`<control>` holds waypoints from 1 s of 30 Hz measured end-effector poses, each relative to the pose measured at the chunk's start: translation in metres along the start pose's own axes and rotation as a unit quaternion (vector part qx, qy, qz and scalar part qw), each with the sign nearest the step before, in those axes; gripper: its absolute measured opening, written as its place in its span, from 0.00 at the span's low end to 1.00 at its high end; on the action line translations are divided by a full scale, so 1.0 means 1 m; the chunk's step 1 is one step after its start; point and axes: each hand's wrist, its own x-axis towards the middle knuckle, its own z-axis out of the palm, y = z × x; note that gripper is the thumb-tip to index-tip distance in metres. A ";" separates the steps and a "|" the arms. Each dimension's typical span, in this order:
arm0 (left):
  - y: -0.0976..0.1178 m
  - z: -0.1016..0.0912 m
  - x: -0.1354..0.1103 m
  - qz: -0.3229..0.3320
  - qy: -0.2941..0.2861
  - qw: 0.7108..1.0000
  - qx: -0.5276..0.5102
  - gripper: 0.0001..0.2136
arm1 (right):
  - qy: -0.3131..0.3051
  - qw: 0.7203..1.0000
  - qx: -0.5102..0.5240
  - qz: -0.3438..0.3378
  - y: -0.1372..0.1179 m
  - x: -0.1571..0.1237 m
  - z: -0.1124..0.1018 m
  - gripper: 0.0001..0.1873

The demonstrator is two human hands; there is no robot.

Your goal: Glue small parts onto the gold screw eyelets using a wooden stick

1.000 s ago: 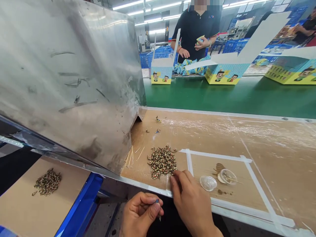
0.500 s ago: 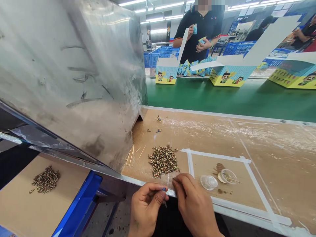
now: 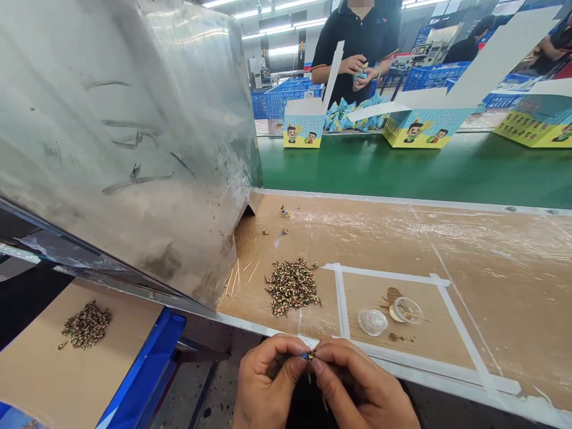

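Observation:
My left hand [image 3: 270,381] pinches a small blue piece [image 3: 304,356] between thumb and fingertips. Against it, my right hand [image 3: 364,384] pinches a tiny dark-and-yellow painted piece [image 3: 311,354]; the two pieces meet at the fingertips, mostly covered. Both hands are just over the table's front edge. Beyond them lies a heap of small dark, yellow and red painted pieces [image 3: 292,286]. To the right, inside a white tape outline, are a clear round tub [image 3: 410,310] with a thin stick in it and a clear lid [image 3: 372,322].
Thin wooden sticks [image 3: 254,271] and a few small figures [image 3: 284,211] lie near the large metal housing [image 3: 170,149]. Another heap [image 3: 86,325] sits on cardboard at left. Printed boxes [image 3: 302,128] stand on the green belt [image 3: 357,170]; a person [image 3: 357,42] handles packets behind it.
My right hand has come from the edge of the heap to my left hand, bringing a tiny painted piece against the blue one. The person opposite has brought both hands together.

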 end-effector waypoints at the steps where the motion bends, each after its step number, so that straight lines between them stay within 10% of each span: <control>1: 0.001 0.000 0.000 -0.004 -0.001 1.000 0.013 0.14 | -0.008 1.000 -0.010 -0.013 0.000 0.001 -0.002 0.06; 9: 0.003 -0.006 -0.003 -0.065 -0.063 0.995 0.036 0.13 | -0.069 0.988 -0.082 -0.109 -0.009 0.005 -0.021 0.09; 30: 0.012 -0.005 -0.006 0.116 -0.138 0.964 0.197 0.03 | -0.177 0.979 -0.059 -0.076 -0.017 0.009 -0.052 0.09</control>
